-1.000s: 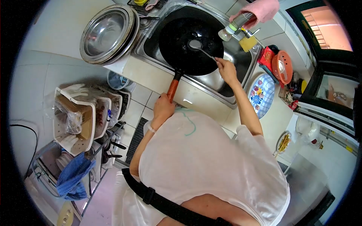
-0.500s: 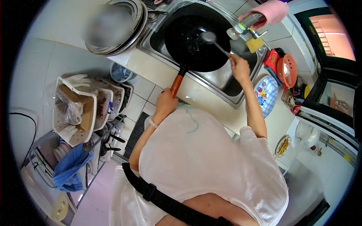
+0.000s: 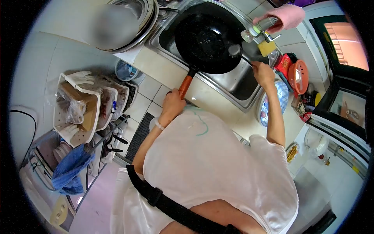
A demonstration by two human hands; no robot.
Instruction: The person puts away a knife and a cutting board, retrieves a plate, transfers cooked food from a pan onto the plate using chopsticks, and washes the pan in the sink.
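A black wok (image 3: 208, 41) rests in the steel sink (image 3: 249, 87), tilted, with a little water glinting at its bottom. My left hand (image 3: 174, 104) is closed around its brown wooden handle (image 3: 186, 85) near the counter's front edge. In my right hand (image 3: 263, 74) is a long-handled tool with a round grey head (image 3: 235, 50); whether it is a ladle or a scrubber is unclear. That head lies over the wok's right inner wall. The faucet (image 3: 268, 38) stands behind the wok, with a yellow sponge (image 3: 266, 48) beside it.
Stacked metal pans and lids (image 3: 150, 23) stand left of the sink. An orange basket (image 3: 298, 76) and a blue checked plate (image 3: 277, 99) are on the right. Below left are white bins (image 3: 80, 107) and a rack holding a blue cloth (image 3: 74, 167). A pink cloth (image 3: 290, 17) hangs behind the faucet.
My right hand has moved right and slightly down, carrying the tool's head from the wok's middle to its right side. My left hand keeps its grip on the handle.
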